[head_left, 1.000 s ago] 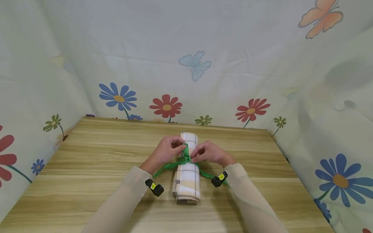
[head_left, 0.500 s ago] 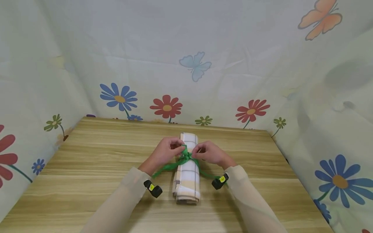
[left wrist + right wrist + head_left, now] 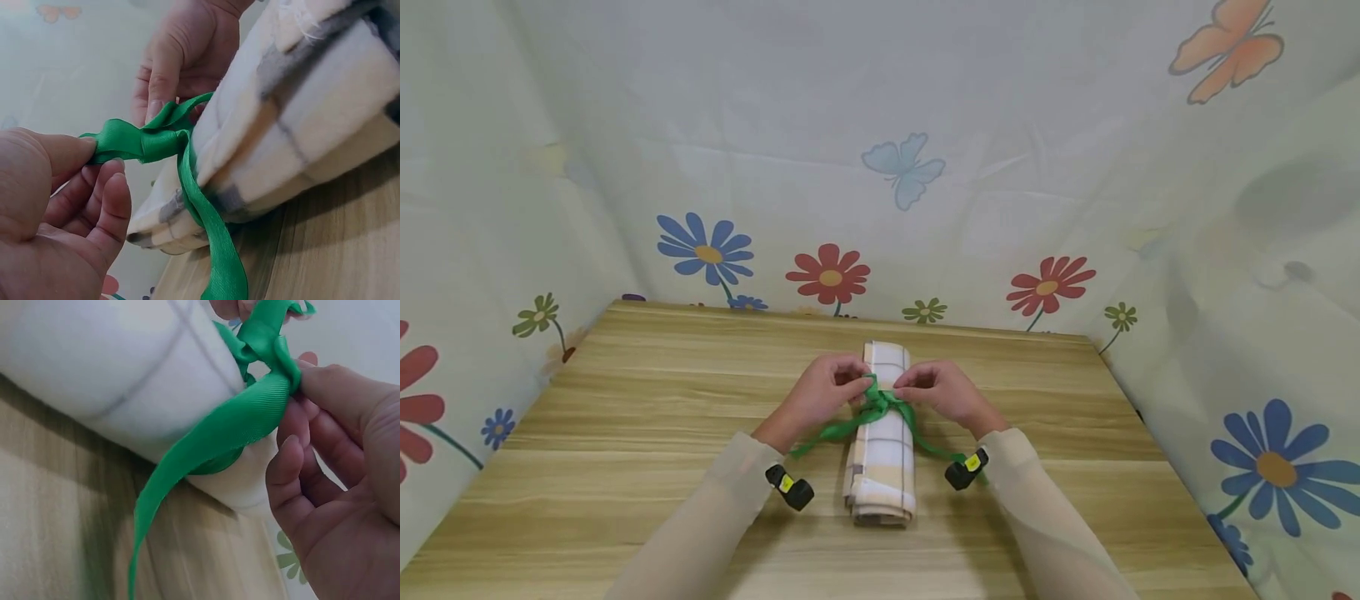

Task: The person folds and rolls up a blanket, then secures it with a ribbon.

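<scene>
A rolled checked cloth [image 3: 886, 467] in white, beige and grey lies lengthwise on the table, with a green ribbon [image 3: 877, 404] around its middle. My left hand [image 3: 822, 390] pinches a loop of that ribbon between thumb and forefinger; the left wrist view shows the loop [image 3: 119, 140] drawn out from the knot. On the other side my right hand [image 3: 946, 392] pinches another part of the ribbon [image 3: 284, 369] close to the knot. One ribbon tail [image 3: 820, 437] trails left over the table, and another [image 3: 932, 450] runs right toward the right wrist.
The wooden table [image 3: 662, 400] extends around the roll on all sides. A pale curtain [image 3: 760, 167] printed with flowers and butterflies stands behind and at both sides. Each wrist carries a small black camera [image 3: 790, 487].
The left hand has shifted slightly left and down with the loop, which now leans left. The right hand has moved slightly up and now pinches ribbon near the knot. The roll stays put.
</scene>
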The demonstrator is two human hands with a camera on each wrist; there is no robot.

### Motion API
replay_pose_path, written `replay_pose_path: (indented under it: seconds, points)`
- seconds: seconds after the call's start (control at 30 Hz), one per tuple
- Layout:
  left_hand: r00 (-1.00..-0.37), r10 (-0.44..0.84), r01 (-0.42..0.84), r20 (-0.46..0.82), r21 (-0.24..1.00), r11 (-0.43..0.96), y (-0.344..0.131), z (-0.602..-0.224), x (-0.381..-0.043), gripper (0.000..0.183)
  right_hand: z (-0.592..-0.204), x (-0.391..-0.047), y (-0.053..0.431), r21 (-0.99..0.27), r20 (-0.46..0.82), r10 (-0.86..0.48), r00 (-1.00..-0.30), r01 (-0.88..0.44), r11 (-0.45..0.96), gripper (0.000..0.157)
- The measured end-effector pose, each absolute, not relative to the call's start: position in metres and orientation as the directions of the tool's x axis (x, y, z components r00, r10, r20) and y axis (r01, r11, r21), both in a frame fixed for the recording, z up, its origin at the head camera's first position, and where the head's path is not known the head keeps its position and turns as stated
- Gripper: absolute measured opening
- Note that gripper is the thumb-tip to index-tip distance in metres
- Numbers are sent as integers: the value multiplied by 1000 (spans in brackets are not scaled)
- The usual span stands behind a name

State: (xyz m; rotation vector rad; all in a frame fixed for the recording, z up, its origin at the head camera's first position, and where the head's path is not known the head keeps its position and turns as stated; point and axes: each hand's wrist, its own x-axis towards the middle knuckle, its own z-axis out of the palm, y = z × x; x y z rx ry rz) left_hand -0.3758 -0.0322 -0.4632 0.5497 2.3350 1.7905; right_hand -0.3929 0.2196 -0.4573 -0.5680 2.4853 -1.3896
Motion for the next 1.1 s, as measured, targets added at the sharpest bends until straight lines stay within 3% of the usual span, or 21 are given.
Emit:
replay_pose_path:
  seconds: [0.63,0.93,1.1]
  points:
    - [-916,390,200,95,951,238,-36,-468,-375,8,-466,-394,224,-907,2,-415,-910,-176,382,18]
    - [-915,393,196,91,952,236,-34,-467,-374,12,-460,-400,225,-849,-49,-481,-875,-217,482,22]
    - [-915,393,194,91,953,231,-34,-466,-373,12,-452,-417,219,-774,-121,-565,-816,-279,568,13]
